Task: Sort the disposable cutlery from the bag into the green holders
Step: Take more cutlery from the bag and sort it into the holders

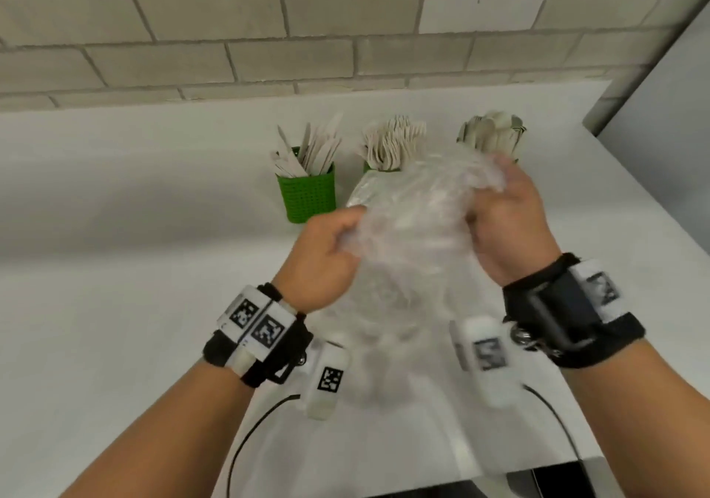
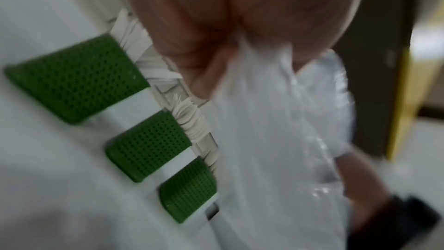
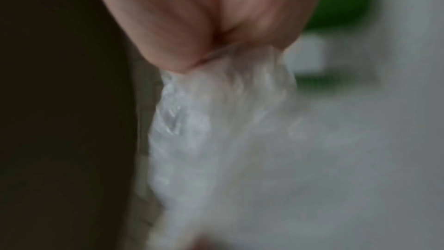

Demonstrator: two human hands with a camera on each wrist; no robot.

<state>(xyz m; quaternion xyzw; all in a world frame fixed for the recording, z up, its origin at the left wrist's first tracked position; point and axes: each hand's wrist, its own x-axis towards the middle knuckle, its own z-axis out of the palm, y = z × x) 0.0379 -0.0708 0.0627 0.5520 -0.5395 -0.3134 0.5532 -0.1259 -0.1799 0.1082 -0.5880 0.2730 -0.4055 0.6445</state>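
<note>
Both hands — left hand [image 1: 326, 255], right hand [image 1: 503, 228] — clutch the clear bag [image 1: 411, 236]: limp, light, slippery film — best bunched at its edges

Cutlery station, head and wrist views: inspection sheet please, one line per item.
Surface: white counter, holders standing toward the back wall.
Job's things: three green holders in a row; left holder with knives, middle holder with forks, right holder with spoons. Clear plastic bag held up above the counter in front of them; contents cannot be told.
Clutter: nothing seen.
Hands: left hand and right hand both grip the bag, bunching the film.
Cables: black leads run from the wrist rigs toward the near counter edge.
Surroundings: pale brick wall behind; a white panel at right.
</note>
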